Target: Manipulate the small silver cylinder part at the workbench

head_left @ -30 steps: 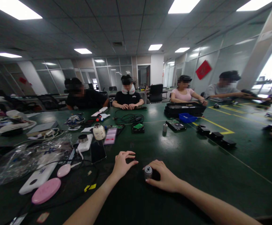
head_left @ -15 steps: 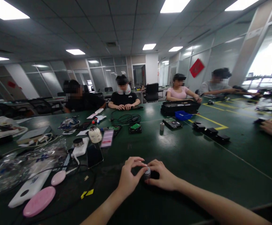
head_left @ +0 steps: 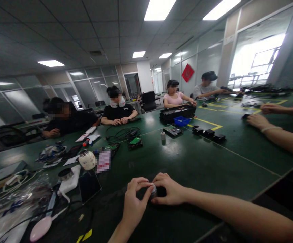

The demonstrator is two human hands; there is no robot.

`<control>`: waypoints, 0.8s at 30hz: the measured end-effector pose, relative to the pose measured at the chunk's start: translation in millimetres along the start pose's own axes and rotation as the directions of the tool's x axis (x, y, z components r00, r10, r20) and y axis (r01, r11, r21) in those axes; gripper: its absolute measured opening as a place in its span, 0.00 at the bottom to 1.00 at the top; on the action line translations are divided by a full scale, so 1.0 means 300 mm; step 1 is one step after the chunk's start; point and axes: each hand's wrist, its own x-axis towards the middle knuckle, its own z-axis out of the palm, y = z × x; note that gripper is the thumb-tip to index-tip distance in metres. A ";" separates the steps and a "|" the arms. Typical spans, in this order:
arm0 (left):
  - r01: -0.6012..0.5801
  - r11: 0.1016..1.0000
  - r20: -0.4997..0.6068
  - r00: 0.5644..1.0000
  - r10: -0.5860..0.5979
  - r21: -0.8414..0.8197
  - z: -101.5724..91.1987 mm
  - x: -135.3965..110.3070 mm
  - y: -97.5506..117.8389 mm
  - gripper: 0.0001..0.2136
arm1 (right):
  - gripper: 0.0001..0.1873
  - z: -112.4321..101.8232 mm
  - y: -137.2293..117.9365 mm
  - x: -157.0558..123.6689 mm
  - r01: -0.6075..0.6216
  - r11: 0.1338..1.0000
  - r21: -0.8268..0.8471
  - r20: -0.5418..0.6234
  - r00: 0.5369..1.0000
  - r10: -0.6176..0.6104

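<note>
A small dark cylinder with a silver end (head_left: pixel 153 190) lies on the dark green table (head_left: pixel 202 165) close in front of me. My right hand (head_left: pixel 170 189) is wrapped around its dark body from the right. My left hand (head_left: pixel 135 202) pinches the silver end with thumb and fingertips. Both hands meet over the object, and most of its body is hidden under my right palm.
To the left lie a black phone (head_left: pixel 88 185), a white charger (head_left: pixel 69 179), a round white jar (head_left: pixel 87 160), cables and a pink oval object (head_left: pixel 40 228). Farther off are circuit boards (head_left: pixel 135 142), a blue bin (head_left: pixel 181 120) and black boxes (head_left: pixel 208 133). Several people sit around the table; another person's arms (head_left: pixel 275 130) reach in from the right.
My left hand has moved from the table onto the cylinder's silver end and pinched it. The camera has swung right, so the clutter has slid towards the left edge.
</note>
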 end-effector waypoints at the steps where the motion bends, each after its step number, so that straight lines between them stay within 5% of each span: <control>1: -0.016 1.000 0.003 1.000 0.015 0.006 -0.001 -0.001 0.001 0.09 | 0.22 0.000 0.001 0.001 0.010 1.000 -0.005 -0.001 1.000 -0.010; 7: -0.089 0.996 -0.045 0.995 0.090 0.028 -0.005 -0.010 0.013 0.11 | 0.21 -0.017 0.010 0.016 0.094 0.996 0.011 -0.016 0.995 -0.094; 17: -0.014 1.000 -0.004 1.000 0.014 0.021 -0.005 -0.003 0.016 0.14 | 0.22 -0.017 0.044 0.026 0.138 0.989 0.054 -0.012 0.990 -0.138; 24: 0.024 0.999 0.046 0.999 -0.026 0.039 -0.003 0.005 0.029 0.06 | 0.21 -0.026 0.031 0.020 0.115 0.989 0.089 -0.015 0.993 -0.114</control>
